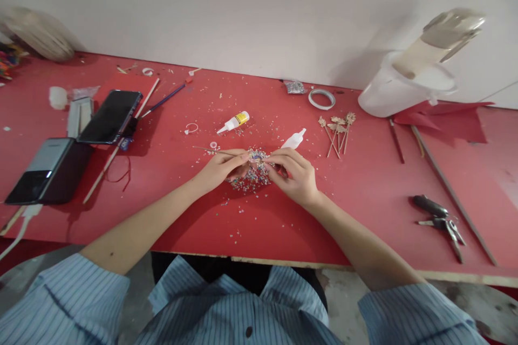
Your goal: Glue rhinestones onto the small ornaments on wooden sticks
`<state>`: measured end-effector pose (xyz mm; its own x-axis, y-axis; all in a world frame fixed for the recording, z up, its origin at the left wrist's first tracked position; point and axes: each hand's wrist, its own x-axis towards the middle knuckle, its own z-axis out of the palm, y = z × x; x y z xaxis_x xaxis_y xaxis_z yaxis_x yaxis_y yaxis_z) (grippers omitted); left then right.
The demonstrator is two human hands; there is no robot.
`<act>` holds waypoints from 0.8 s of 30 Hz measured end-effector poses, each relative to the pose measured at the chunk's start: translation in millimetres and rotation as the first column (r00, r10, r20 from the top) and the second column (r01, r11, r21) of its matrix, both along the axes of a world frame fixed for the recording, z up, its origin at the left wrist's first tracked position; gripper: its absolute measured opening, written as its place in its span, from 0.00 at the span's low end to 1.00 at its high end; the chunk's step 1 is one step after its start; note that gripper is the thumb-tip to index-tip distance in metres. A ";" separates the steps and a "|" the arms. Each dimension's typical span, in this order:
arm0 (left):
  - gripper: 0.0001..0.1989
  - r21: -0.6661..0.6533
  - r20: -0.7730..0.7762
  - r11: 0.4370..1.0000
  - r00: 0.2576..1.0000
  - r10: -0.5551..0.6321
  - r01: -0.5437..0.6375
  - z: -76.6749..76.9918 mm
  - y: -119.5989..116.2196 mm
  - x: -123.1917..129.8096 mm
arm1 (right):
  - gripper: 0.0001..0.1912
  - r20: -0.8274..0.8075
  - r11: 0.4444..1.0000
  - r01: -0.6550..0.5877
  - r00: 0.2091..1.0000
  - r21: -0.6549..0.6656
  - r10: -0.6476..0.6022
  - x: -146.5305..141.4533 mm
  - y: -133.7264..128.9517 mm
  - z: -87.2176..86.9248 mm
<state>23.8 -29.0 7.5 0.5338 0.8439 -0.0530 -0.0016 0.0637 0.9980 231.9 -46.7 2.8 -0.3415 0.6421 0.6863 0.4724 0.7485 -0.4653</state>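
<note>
My left hand [229, 166] is closed round a thin wooden stick [208, 150], whose tail end points left. At its other end, between my hands, is a small bluish piece I cannot make out clearly. The fingertips of my right hand [297, 172] are pinched together against that piece; what they hold is too small to name. Under both hands lies a heap of tiny multicoloured chips [249, 183]. A white glue bottle with a yellow label [234, 122] lies behind my hands. Another white bottle [294, 139] lies just beyond my right hand.
Several sticks with flower-like tops [338, 126] lie to the right, below a tape roll [321, 99]. A white pitcher [388, 86] stands behind them. Keys [441, 221] lie near the front right. On the left are a phone [111, 116], a dark device [44, 170] and a paintbrush [165, 98].
</note>
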 end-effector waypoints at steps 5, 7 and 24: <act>0.17 0.007 -0.011 1.000 1.000 0.003 -0.003 -0.1 0.2 -0.2 | 0.08 0.002 1.000 0.005 1.000 0.001 -0.005 0.2 -0.6 1.0; 0.16 0.006 -0.016 1.000 1.000 0.006 -0.006 0.4 0.0 -0.1 | 0.08 0.004 1.000 0.006 1.000 0.005 -0.006 -0.2 -1.1 1.6; 0.15 -0.003 -0.002 1.000 1.000 0.005 -0.005 0.5 -0.6 0.0 | 0.08 -0.001 1.000 0.000 1.000 0.015 0.000 -0.2 0.1 2.0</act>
